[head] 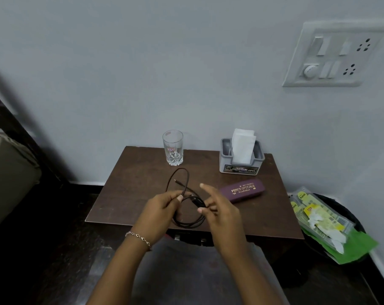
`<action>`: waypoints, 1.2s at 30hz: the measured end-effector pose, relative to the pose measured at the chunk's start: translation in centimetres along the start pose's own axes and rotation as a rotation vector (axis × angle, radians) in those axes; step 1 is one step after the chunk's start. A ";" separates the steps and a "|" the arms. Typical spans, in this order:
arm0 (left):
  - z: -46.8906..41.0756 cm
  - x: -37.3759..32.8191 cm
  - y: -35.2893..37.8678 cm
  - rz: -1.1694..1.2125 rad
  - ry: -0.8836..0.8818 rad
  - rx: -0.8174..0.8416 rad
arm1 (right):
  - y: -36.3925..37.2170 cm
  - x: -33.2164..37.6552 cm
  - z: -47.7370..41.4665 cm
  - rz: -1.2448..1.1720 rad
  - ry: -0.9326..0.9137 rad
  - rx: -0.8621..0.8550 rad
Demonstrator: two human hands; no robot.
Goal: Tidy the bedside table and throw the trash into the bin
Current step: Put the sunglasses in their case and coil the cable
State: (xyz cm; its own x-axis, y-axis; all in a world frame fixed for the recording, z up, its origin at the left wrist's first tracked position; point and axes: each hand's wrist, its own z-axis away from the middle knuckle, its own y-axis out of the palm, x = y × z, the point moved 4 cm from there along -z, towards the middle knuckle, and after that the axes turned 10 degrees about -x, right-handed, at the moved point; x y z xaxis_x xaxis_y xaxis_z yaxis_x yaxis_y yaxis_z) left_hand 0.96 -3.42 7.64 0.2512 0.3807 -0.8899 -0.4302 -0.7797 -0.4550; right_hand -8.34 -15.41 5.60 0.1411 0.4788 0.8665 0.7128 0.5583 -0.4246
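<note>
Currently, left hand point(162, 205) is pinching the looped black cable point(195, 201) above the bedside table point(131, 186); right hand point(217, 208) is gripping it too, index finger extended.

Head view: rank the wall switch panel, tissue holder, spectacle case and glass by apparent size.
1. switch panel
2. tissue holder
3. spectacle case and glass: about equal in area, one long, one tall, so not ranked.
</note>
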 end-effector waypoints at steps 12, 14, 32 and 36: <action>-0.3 -3.4 -2.1 -0.673 0.270 0.227 | 1.5 1.0 0.3 -0.051 -0.160 0.067; -0.2 -3.5 -1.8 -0.650 0.304 0.201 | 1.3 0.7 0.1 -0.099 -0.105 0.009; 0.9 -1.7 0.7 -0.684 0.550 -0.003 | 1.2 1.0 0.4 0.036 -0.039 0.063; 1.0 -1.7 0.5 -0.800 0.573 -0.033 | 1.9 1.5 0.9 0.256 -0.081 0.030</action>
State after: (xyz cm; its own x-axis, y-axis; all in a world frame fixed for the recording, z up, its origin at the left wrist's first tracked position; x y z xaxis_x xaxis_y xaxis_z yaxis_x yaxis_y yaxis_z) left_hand -0.52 -3.99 8.89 0.8437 0.5106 -0.1657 0.0724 -0.4141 -0.9074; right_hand -7.36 -13.02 5.83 0.2577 0.6591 0.7065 0.6401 0.4313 -0.6358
